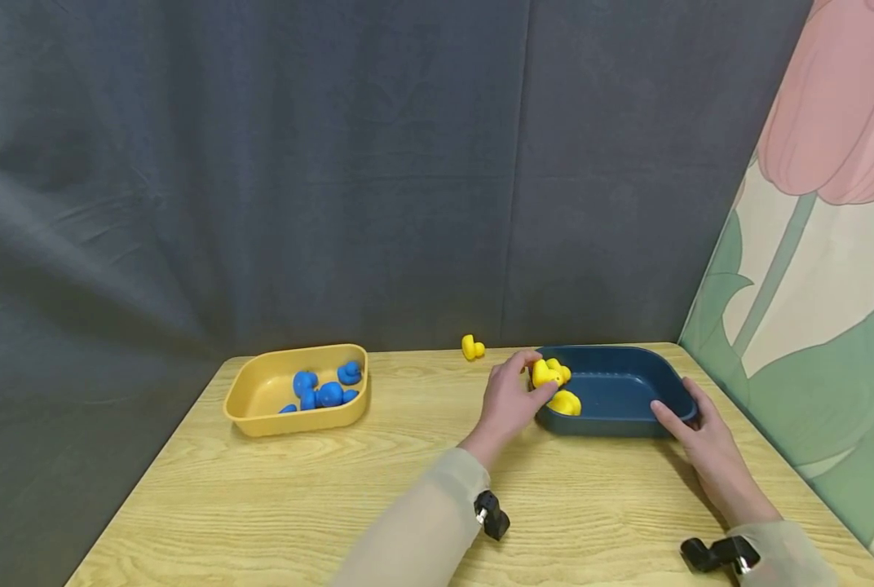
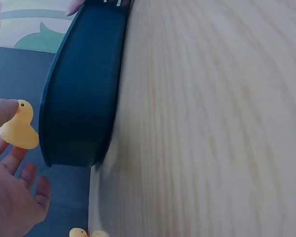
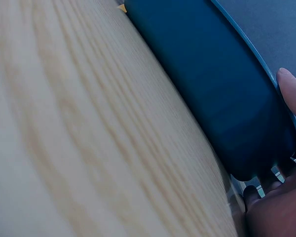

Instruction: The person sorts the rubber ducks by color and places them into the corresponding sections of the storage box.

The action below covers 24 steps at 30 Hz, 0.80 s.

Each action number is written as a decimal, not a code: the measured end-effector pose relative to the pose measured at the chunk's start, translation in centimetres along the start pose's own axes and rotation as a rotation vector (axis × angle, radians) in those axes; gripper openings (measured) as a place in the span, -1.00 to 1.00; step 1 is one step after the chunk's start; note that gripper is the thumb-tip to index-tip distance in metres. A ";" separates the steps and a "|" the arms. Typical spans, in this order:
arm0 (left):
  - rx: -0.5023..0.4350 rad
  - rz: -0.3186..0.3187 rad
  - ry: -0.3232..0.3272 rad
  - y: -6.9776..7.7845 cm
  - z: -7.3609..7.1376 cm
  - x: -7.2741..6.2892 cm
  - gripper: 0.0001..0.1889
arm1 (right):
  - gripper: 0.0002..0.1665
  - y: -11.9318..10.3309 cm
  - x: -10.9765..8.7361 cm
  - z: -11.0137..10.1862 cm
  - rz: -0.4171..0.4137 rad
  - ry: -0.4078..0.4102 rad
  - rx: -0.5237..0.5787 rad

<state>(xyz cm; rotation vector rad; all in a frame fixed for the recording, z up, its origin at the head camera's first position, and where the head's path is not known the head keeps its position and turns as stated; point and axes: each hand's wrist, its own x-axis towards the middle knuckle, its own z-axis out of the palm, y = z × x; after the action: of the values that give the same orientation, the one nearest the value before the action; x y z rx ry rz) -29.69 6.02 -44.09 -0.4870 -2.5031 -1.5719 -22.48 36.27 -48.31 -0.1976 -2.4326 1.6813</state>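
Observation:
In the head view, my left hand [image 1: 506,401] pinches a yellow rubber duck [image 1: 545,374] between thumb and fingers over the left end of a dark blue bin [image 1: 613,427]. The left wrist view shows the pinched duck [image 2: 20,129] upright, level with the bin's rim. More yellow ducks [image 1: 565,403] lie inside the bin at its left end. My right hand [image 1: 714,461] grips the bin's right end; in the right wrist view its thumb [image 3: 290,89] lies at the rim and the other fingers wrap the end wall.
A loose yellow duck [image 1: 472,347] lies at the table's back edge, left of the blue bin. Further left stands a yellow bin [image 1: 290,424] holding several blue ducks [image 1: 329,395]. A dark curtain [image 1: 378,179] hangs behind the wooden table [image 1: 297,497]; a flower-patterned wall [image 1: 833,326] borders the right.

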 end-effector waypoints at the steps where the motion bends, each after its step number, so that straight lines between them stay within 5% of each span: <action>1: 0.002 -0.006 -0.003 0.1 0.2 -0.1 -0.49 | 0.16 0.0 0.0 0.0 -0.001 0.000 -0.002; 11: 0.051 -0.040 -0.035 0.0 0.7 -0.3 -0.46 | 0.17 -0.3 -0.3 0.2 -0.005 -0.006 0.000; 24: 0.084 0.036 0.005 -1.9 -1.8 1.1 -0.44 | 0.17 -0.5 -0.3 0.3 -0.001 -0.005 -0.008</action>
<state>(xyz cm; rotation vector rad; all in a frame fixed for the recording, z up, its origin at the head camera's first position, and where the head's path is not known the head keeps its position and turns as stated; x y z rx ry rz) -31.45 3.84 -44.62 -0.5128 -2.5298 -1.4472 -22.22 35.76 -48.00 -0.1938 -2.4431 1.6743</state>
